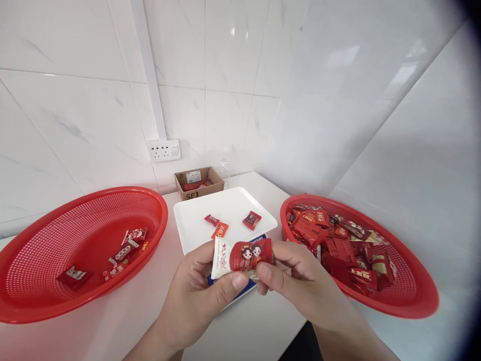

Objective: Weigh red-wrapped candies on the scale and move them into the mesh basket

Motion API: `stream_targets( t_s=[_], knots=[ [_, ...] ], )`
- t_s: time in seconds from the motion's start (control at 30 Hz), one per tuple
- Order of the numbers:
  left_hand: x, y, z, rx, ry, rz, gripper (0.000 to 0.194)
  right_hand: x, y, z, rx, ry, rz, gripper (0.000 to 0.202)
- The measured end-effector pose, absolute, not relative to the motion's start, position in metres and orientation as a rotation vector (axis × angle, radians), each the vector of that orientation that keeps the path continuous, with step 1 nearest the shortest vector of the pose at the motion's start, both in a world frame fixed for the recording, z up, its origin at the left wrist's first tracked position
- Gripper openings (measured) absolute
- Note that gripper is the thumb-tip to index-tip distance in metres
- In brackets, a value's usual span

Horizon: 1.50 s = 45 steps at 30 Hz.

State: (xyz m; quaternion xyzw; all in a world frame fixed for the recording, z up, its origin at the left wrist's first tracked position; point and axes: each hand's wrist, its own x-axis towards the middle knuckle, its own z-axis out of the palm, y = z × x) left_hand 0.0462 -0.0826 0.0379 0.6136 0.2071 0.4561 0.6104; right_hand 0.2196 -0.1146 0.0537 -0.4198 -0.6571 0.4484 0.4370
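Red-and-white wrapping is covering the packet (242,258) that both hands are holding above the near edge of the white tray (225,205). The left hand (203,291) is gripping the pale end, its thumb pressing on the front face; the right hand (296,278) is pinching the red end, thumb likewise in front. Both sets of fingers are closed narrowly around the packet, which is lying nearly level and showing two printed cartoon figures. Beneath the hands, a blue printed item (240,290) is partly showing. Three small wrapped pieces are resting on the tray: a dark red one (251,220) on the right, and a small red one (212,219) just beside an orange-red one (220,230) on the left. To the left, a red perforated basket (90,240) is holding a few scattered wrapped pieces (124,250). To the right, a second red basket (413,281) is holding a dense heap of red packets (338,245). Behind the tray, an open cardboard box (199,190) is containing red packets, and a clear bottle (224,166) is standing beside it against the tiled wall (233,65). The white tabletop (259,331) is supporting the tray and box.
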Motion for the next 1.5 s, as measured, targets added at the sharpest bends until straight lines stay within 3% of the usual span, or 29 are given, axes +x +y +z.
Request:
stream_targets(
  t_s=[0.33, 0.57, 0.7, 0.8, 1.03, 1.23, 1.5],
  knots=[
    [0.045, -0.081, 0.026, 1.163, 0.602, 1.243, 0.041, 0.221, -0.113, 0.053, -1.029, -1.604, 1.169, 0.038],
    [0.041, -0.076, 0.025, 1.262, 0.624, 1.252, 0.037, 0.222, -0.113, 0.053, -1.054, -1.611, 1.145, 0.038],
    [0.04, -0.063, 0.03, 1.315, 0.769, 1.524, 0.022, 0.233, -0.094, 0.042, -1.229, -1.579, 1.034, 0.036],
    [0.038, -0.055, 0.034, 1.244, 0.819, 1.692, 0.021, 0.243, -0.069, 0.027, -1.447, -1.572, 0.91, 0.036],
    [0.038, -0.056, 0.036, 1.213, 0.842, 1.666, 0.023, 0.249, -0.026, -0.005, -1.898, -1.924, 0.579, 0.043],
    [0.039, -0.055, 0.035, 1.225, 0.834, 1.644, 0.023, 0.254, -0.022, -0.015, -2.08, -1.822, 0.234, 0.033],
    [0.039, -0.057, 0.034, 1.197, 0.813, 1.622, 0.023, 0.245, -0.001, -0.021, -1.904, -1.984, 0.339, 0.04]
  ],
)
